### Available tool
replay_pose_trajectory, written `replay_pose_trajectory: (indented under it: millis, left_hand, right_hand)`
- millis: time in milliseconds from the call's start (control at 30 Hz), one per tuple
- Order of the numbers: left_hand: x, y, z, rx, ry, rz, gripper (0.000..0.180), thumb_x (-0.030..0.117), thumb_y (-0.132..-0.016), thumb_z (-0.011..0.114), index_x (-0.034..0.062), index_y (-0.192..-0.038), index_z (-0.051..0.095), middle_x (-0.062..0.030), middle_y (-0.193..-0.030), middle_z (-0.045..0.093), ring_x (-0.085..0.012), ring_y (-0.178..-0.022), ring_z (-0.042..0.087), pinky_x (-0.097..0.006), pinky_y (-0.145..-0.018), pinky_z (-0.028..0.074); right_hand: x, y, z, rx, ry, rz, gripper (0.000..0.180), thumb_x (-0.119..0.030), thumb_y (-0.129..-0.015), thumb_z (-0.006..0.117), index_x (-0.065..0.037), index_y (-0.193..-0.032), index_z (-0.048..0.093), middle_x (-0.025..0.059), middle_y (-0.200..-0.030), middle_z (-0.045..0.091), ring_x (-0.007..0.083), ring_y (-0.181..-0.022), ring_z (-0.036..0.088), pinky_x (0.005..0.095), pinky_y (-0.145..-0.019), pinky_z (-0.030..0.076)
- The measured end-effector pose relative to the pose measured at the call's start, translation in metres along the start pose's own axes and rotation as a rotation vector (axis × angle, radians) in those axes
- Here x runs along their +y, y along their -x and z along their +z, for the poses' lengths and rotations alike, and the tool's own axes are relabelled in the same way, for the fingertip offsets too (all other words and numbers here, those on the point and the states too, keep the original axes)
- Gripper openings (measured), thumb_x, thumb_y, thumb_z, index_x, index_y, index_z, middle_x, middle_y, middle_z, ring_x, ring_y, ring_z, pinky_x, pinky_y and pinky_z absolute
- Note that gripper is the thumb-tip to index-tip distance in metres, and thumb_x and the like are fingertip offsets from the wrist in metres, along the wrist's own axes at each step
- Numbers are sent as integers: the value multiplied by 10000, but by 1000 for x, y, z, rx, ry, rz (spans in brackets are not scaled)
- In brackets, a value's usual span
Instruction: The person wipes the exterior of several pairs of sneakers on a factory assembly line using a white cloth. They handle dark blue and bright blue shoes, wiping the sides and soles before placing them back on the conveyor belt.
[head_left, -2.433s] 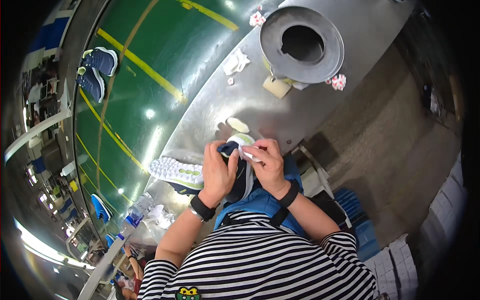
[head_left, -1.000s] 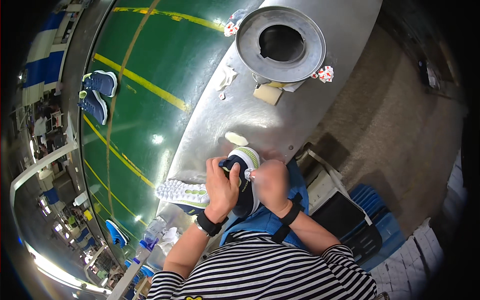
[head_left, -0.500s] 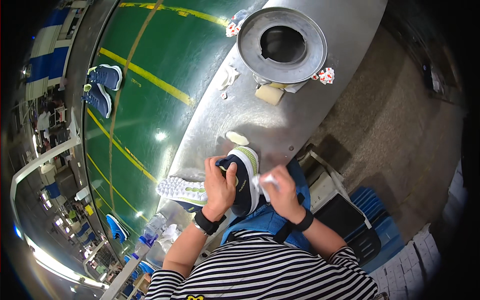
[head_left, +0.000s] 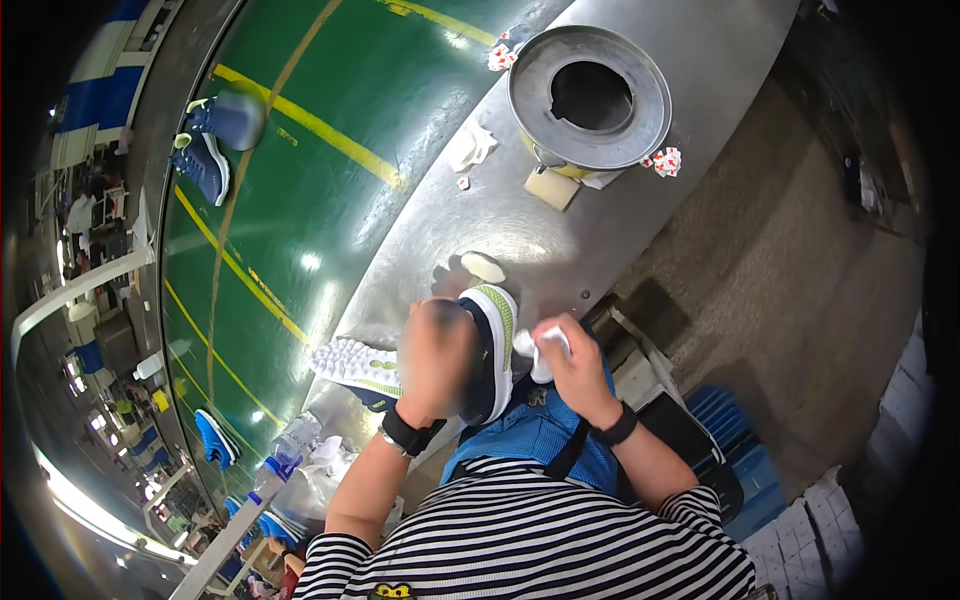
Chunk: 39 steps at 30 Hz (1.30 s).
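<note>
A navy sneaker (head_left: 503, 330) with a white and lime-green sole is tilted on its side near the bench's front edge. My left hand (head_left: 435, 355), blurred, grips it by the upper at its opening. To the right of the sole, my right hand (head_left: 582, 372) pinches a crumpled white cloth or tissue (head_left: 547, 358), a small gap apart from the shoe. A second sneaker (head_left: 355, 366) lies left of my left hand, its knobbly white sole turned up. Just beyond the held shoe is a pale oval pad (head_left: 484, 266).
A round metal can (head_left: 535, 95) with an open centre stands on the steel bench (head_left: 430, 225), beside a beige sponge block (head_left: 551, 189) and a white scrap (head_left: 472, 147). The green conveyor belt (head_left: 330, 110) on the left carries navy sneakers (head_left: 203, 168) and a blue shoe (head_left: 215, 437). A plastic bottle (head_left: 285, 452) lies nearby.
My right hand with the white cloth has drawn off the sole, slightly to the right. My left hand still holds the sneaker, now blurred. The navy pair on the belt appears shifted.
</note>
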<state>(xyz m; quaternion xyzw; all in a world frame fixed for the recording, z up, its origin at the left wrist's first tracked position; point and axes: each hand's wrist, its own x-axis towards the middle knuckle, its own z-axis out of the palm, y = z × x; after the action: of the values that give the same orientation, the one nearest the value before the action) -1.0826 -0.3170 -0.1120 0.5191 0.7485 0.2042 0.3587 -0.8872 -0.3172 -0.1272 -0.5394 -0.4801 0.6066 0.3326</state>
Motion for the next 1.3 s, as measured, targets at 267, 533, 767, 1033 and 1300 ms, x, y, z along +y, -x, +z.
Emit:
replay_pose_trajectory:
  millis: [267,533,767,1033,1300]
  left_hand:
    - [4,-3,-29,-334,79,-89,632,241,-679,794,-8,-1143,443,-222,-1002,589,-335,-937,611,-374,-803,490]
    - [40,52,-47,-361,154,25,612,183,-668,790,24,-1161,465,-177,-1046,583,-330,-977,592,-371,-833,478]
    - [24,84,-63,-138,266,96,588,146,-651,805,19,-1141,504,-165,-1041,592,-294,-961,601,-353,-831,482]
    - [23,79,-68,-202,381,18,443,359,-877,612,-9,-1104,518,-190,-923,613,-294,-877,610,-349,-765,470]
    - [-4,86,-56,-103,418,-32,373,351,-920,545,-10,-1012,522,-222,-908,590,-369,-851,580,-400,-755,448]
  right_hand:
    - [12,-37,33,-45,127,-299,185,4,-736,644,-50,-912,626,96,-853,562,294,-829,551,362,-732,440]
    - [-59,-29,2,-6,106,-237,109,-10,-804,632,8,-912,633,81,-847,559,184,-791,579,279,-697,451]
    - [-39,85,-25,-611,447,-351,84,-30,-768,581,-37,-850,599,121,-766,504,313,-761,544,391,-652,434]
    - [-134,43,34,113,318,-491,101,39,-793,613,-7,-883,607,91,-836,574,198,-746,578,277,-668,451]
    - [-83,100,-12,-671,492,-167,144,-16,-781,586,-29,-923,609,131,-890,623,300,-844,621,362,-762,487]
